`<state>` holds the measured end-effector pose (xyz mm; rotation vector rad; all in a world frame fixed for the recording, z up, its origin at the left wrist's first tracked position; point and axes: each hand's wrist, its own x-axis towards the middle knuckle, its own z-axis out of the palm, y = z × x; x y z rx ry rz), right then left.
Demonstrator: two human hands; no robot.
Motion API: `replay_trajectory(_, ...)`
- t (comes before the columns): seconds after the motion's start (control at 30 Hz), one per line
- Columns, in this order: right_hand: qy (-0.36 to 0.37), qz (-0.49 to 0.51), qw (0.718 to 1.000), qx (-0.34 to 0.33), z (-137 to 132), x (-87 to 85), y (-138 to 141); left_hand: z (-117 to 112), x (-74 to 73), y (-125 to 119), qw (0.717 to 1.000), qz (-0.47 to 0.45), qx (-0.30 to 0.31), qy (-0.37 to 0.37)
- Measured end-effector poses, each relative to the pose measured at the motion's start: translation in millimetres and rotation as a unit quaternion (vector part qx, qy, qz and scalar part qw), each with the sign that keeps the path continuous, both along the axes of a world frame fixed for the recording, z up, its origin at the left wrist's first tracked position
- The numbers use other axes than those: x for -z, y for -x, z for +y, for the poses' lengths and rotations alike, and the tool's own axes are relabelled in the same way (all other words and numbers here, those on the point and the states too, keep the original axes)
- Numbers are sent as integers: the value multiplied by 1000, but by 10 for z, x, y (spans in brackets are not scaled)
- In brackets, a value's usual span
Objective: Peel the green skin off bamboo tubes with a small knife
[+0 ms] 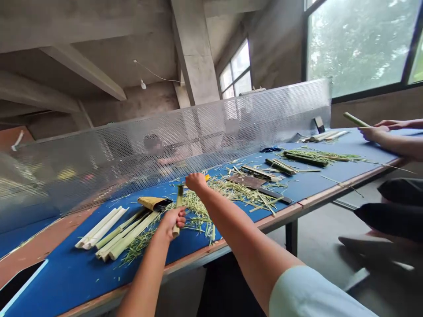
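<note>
My left hand (174,221) is wrapped round a short length of bamboo (179,201), which stands nearly upright over the blue table top. Just above and to the right of its upper end, my right hand (196,181) is closed in a fist. A small yellow piece (207,177) shows at the right side of that fist; the rest of what it grips is hidden. Pale green shavings (201,204) lie heaped beside and beneath the hands. To the left are split bamboo pieces (127,237) and a tan, dark-mouthed sheath-like object (153,203).
Along the back of the blue table (77,281) runs a perforated metal screen (132,145), with a person visible behind it. Rightward lie a broad rusty blade (246,181) and dark green bamboo pieces (306,158). At far right, another person's hands (380,132) hold a bamboo stick (356,119).
</note>
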<state>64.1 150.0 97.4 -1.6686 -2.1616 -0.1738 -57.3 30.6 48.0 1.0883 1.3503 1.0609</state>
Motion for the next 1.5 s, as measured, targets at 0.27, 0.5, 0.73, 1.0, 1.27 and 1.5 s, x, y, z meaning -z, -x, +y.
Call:
replay_trajectory(0.27, 23, 16, 999, 34, 47, -66, -396, -242, -45, 319, 998, 36, -19, -57)
replay_trajectory(0.5, -32, -41, 995, -83, -427, 176, -256, -166, 145, 123, 973, 174, -64, -141)
replay_trajectory(0.73, -39, -58, 990, -124, -688, 418, -183, -182, 122, -48, 983, 110, -34, -143)
replay_trajectory(1.0, -43, -26, 995, -91, -575, 497, -107, -162, 156, -86, 980, 131, -64, -133)
replay_trajectory(1.27, -17, 23, 999, -19, -159, 313, -179, -201, 216, -125, 991, 106, -30, -75)
replay_trajectory(1.5, 27, 100, 990, 94, 129, 268, -565, -315, 122, 5, 987, 137, -7, -89)
